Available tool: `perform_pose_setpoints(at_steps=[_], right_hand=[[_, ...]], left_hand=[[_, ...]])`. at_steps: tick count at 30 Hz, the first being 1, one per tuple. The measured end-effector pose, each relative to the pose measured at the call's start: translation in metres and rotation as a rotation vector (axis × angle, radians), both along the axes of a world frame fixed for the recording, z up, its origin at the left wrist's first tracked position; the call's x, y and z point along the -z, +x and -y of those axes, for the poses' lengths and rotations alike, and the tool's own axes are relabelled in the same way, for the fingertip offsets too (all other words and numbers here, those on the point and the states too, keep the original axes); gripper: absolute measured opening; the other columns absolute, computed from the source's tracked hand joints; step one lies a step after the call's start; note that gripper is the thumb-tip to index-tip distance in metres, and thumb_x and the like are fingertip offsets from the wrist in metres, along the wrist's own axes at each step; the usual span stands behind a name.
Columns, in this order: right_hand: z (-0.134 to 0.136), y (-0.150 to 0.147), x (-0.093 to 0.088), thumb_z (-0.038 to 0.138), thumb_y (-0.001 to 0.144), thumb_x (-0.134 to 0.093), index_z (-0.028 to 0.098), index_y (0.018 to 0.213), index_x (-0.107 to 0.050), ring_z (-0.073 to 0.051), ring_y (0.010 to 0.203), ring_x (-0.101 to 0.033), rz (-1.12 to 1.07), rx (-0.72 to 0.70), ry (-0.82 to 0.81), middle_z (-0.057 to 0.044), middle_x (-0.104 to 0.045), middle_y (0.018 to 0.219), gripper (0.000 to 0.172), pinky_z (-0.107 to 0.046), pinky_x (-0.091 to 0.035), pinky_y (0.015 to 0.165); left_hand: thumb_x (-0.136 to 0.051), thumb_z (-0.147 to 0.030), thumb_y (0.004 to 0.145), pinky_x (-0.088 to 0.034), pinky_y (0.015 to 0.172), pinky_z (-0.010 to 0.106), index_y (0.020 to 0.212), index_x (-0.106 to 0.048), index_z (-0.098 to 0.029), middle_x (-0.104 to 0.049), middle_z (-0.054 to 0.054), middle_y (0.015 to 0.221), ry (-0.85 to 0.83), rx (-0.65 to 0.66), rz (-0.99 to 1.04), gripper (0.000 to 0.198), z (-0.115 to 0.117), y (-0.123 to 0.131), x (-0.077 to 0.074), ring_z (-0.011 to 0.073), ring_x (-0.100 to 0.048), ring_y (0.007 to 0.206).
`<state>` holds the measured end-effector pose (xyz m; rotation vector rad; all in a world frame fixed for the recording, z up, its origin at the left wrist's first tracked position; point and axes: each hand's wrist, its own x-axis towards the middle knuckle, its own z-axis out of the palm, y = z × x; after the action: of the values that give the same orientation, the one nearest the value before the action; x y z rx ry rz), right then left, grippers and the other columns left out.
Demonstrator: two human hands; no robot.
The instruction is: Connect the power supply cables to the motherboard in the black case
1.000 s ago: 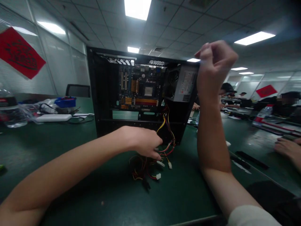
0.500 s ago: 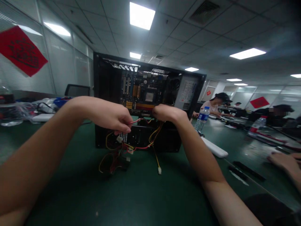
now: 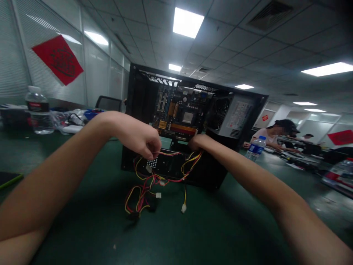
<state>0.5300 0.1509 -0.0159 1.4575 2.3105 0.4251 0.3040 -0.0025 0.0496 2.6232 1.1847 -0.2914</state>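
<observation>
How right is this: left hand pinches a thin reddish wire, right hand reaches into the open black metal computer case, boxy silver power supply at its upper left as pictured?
Not quite: the head view shows the power supply at the upper right of the case. Left hand on the wire, right hand in the case: correct.

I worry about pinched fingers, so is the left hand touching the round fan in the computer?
No, the left hand holds thin wires in front of the black case, well apart from the fan.
</observation>
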Motion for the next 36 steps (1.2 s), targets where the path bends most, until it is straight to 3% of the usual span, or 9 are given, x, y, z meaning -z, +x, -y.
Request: perform_pose_setpoints(at_steps=[3, 7, 10, 15, 19, 22, 27, 32, 36], right_hand=[[0.005, 0.008, -0.017, 0.025, 0.081, -0.078, 0.016, 0.096, -0.08, -0.025, 0.088, -0.074, 0.011, -0.083, -0.059, -0.012, -0.077, 0.098, 0.017, -0.03, -0.056, 0.073], [0.017, 0.014, -0.034, 0.043, 0.092, -0.07, 0.014, 0.117, -0.075, -0.027, 0.098, -0.072, -0.215, -0.307, 0.107, -0.016, -0.075, 0.11, 0.038, -0.03, -0.053, 0.078], [0.027, 0.017, -0.039, 0.041, 0.088, -0.073, 0.013, 0.112, -0.076, -0.03, 0.095, -0.072, -0.305, -0.353, 0.206, -0.017, -0.075, 0.104, 0.037, -0.031, -0.051, 0.073], [0.037, 0.033, -0.059, 0.027, 0.089, -0.069, 0.013, 0.097, -0.076, -0.025, 0.086, -0.069, -0.468, -0.339, 0.305, -0.014, -0.075, 0.095, 0.018, -0.03, -0.048, 0.072], [0.033, 0.045, -0.076, 0.02, 0.09, -0.064, 0.016, 0.098, -0.074, -0.025, 0.089, -0.068, -0.471, -0.341, 0.379, -0.012, -0.074, 0.099, 0.013, -0.03, -0.049, 0.074], [0.029, 0.041, -0.077, 0.022, 0.093, -0.062, 0.015, 0.102, -0.072, -0.028, 0.096, -0.068, -0.525, -0.306, 0.472, -0.015, -0.073, 0.105, 0.015, -0.033, -0.05, 0.08], [0.031, 0.02, -0.067, 0.015, 0.096, -0.05, 0.012, 0.12, -0.066, -0.032, 0.11, -0.067, -0.749, -0.207, 0.6, -0.019, -0.071, 0.118, 0.029, -0.034, -0.05, 0.087], [0.042, 0.012, -0.056, 0.014, 0.091, -0.06, 0.012, 0.119, -0.068, -0.024, 0.108, -0.066, -0.786, -0.4, 0.341, -0.013, -0.072, 0.118, 0.029, -0.029, -0.05, 0.092], [0.056, 0.008, -0.047, 0.021, 0.093, -0.065, 0.013, 0.111, -0.07, -0.018, 0.102, -0.064, -0.711, -0.601, 0.045, -0.009, -0.071, 0.116, 0.021, -0.025, -0.049, 0.09]], left_hand=[[-0.065, -0.028, 0.085, -0.046, 0.064, 0.023, 0.101, -0.079, -0.02, -0.077, 0.007, 0.093, -0.025, -0.025, -0.004, 0.023, -0.001, 0.003, 0.003, 0.0191, -0.068, 0.079], [-0.065, -0.025, 0.086, -0.047, 0.067, 0.022, 0.113, -0.076, -0.02, -0.077, 0.006, 0.102, -0.049, -0.008, -0.044, 0.029, -0.006, 0.013, 0.009, 0.0184, -0.068, 0.085], [-0.064, -0.023, 0.088, -0.046, 0.067, 0.022, 0.118, -0.073, -0.021, -0.076, 0.005, 0.106, 0.011, -0.005, -0.062, 0.032, -0.01, 0.018, 0.012, 0.0174, -0.068, 0.085], [-0.067, -0.032, 0.089, -0.047, 0.069, 0.023, 0.124, -0.071, -0.02, -0.075, 0.006, 0.111, 0.025, -0.049, -0.1, 0.038, -0.015, 0.013, 0.012, 0.0193, -0.069, 0.09], [-0.071, -0.043, 0.087, -0.05, 0.089, 0.026, 0.137, -0.064, -0.021, -0.068, 0.008, 0.133, 0.096, -0.036, -0.066, 0.055, -0.021, 0.005, 0.012, 0.0234, -0.065, 0.115], [-0.07, -0.045, 0.089, -0.043, 0.108, 0.03, 0.143, -0.058, -0.021, -0.056, 0.009, 0.149, 0.26, -0.003, 0.028, 0.06, -0.027, 0.0, 0.012, 0.0247, -0.054, 0.133], [-0.067, -0.039, 0.092, -0.04, 0.112, 0.03, 0.148, -0.047, -0.016, -0.053, 0.013, 0.151, 0.43, 0.112, 0.212, 0.064, -0.033, -0.005, 0.008, 0.0221, -0.052, 0.136], [-0.067, -0.027, 0.091, -0.049, 0.1, 0.03, 0.148, -0.043, -0.018, -0.062, 0.012, 0.137, 0.648, 0.19, 0.428, 0.063, -0.028, -0.004, 0.003, 0.0211, -0.062, 0.12], [-0.071, -0.024, 0.088, -0.049, 0.102, 0.035, 0.155, -0.039, -0.024, -0.051, 0.013, 0.15, 0.873, 0.235, 0.368, 0.074, -0.024, 0.0, 0.005, 0.0265, -0.058, 0.127]])
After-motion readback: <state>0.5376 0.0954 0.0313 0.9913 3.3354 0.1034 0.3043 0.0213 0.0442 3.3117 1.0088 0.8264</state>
